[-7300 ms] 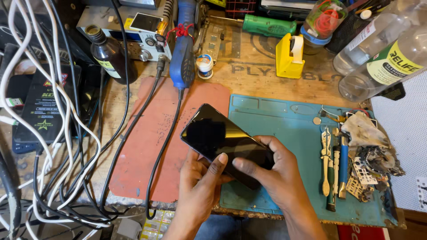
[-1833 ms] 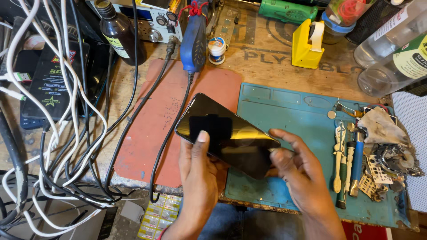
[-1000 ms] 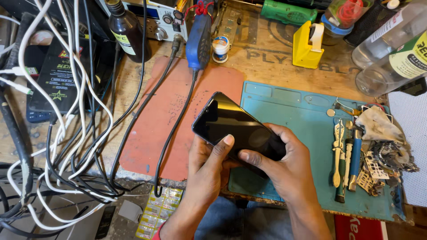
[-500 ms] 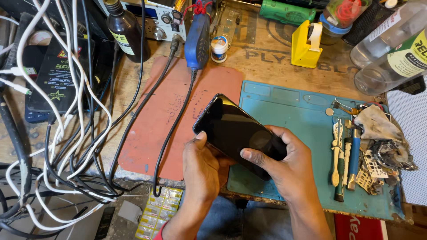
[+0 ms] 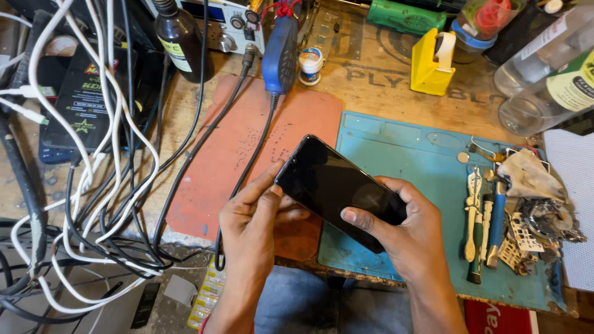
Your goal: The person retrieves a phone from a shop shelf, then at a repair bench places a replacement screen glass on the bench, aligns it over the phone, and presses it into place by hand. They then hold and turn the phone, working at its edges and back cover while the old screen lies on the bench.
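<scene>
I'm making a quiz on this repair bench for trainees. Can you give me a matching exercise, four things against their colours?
Things:
1. phone held in the left hand and right hand
2. tape dispenser
3. work mat under the right hand
4. glass bottle at the back left

Colours:
A. teal blue
B. dark brown
C. black
D. yellow

Pairs: 1-C, 2-D, 3-A, 4-B
</scene>
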